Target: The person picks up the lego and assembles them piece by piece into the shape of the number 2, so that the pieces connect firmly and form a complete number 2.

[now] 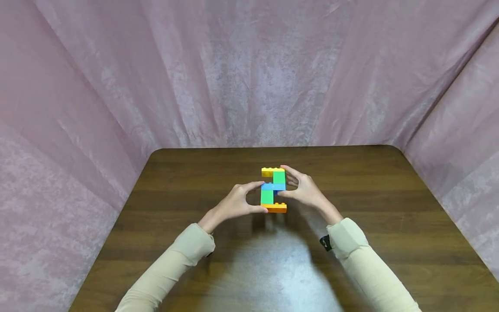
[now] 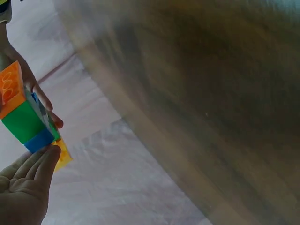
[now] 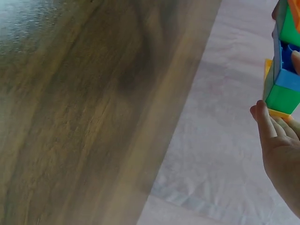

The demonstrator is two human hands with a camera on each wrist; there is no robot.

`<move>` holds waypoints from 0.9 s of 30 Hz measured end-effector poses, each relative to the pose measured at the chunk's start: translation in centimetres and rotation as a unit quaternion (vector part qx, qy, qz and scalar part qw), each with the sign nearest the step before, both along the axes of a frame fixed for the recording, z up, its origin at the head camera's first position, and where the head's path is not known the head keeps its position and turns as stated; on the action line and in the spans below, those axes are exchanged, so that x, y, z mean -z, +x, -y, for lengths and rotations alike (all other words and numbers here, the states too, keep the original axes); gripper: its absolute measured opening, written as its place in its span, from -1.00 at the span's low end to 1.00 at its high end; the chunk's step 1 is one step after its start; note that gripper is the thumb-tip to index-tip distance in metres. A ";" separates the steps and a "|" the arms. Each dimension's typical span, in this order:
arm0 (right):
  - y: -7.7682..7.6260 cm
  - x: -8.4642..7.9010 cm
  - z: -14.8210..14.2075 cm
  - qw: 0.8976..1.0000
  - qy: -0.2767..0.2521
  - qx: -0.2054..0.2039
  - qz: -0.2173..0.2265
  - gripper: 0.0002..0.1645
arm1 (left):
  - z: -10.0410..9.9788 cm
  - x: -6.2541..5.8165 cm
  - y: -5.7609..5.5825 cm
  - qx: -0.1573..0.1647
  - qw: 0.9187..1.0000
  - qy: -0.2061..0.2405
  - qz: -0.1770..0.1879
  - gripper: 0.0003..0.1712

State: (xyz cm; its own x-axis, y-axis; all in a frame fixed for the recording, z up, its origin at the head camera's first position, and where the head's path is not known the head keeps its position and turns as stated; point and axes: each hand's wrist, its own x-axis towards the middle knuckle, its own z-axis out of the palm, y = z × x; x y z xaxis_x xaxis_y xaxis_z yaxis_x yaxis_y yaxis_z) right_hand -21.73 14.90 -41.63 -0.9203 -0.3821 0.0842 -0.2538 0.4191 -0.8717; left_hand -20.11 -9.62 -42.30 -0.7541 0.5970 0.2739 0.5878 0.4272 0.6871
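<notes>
Both hands hold one stepped stack of toy building bricks. From the bottom it has an orange brick [image 1: 277, 209], a green block [image 1: 267, 197], a blue brick [image 1: 273, 186], another green block [image 1: 279, 177] and a yellow brick [image 1: 267, 172]. My left hand [image 1: 234, 203] pinches the lower left part, thumb on the orange brick and fingertips at the blue one. On the other side, my right hand [image 1: 306, 190] grips the upper part between a finger at the yellow brick and the thumb under the blue one. The left wrist view shows the orange brick's studs [image 2: 8, 86].
Below the hands is a brown wood-grain table [image 1: 187, 173] with rounded far corners, and shadows fall on it. Pink curtains [image 1: 253, 86] hang behind and at both sides. A dark band [image 1: 325, 243] shows at the right sleeve cuff.
</notes>
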 end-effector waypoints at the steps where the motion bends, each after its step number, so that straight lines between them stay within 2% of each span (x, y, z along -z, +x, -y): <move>1: -0.2 0.1 0.0 1.000 0.004 0.000 0.002 0.00 | 0.0 0.0 -0.2 -0.002 1.000 -0.009 0.007 -0.10; 4: -0.8 0.3 0.1 1.000 0.018 -0.001 0.016 0.01 | -0.1 0.2 -0.9 -0.003 0.999 -0.028 0.023 -0.09; 9: -1.5 0.9 0.6 0.995 0.088 0.000 0.036 0.03 | -0.6 1.2 -1.9 -0.007 0.997 -0.054 0.049 -0.11; 15: -2.0 2.1 1.4 0.987 0.148 0.025 0.062 0.05 | -1.2 2.5 -2.8 -0.021 0.993 -0.078 0.081 -0.10; 18: -2.3 2.7 1.8 0.983 0.172 0.034 0.060 0.03 | -1.5 3.1 -3.2 -0.032 0.990 -0.097 0.095 -0.09; 22: -2.6 3.4 2.3 0.979 0.189 0.041 0.058 0.02 | -1.7 3.8 -3.4 -0.043 0.986 -0.115 0.112 -0.08; 27: -2.8 3.9 2.5 0.977 0.195 0.050 0.069 0.01 | -1.9 4.3 -3.6 -0.053 0.984 -0.127 0.115 -0.09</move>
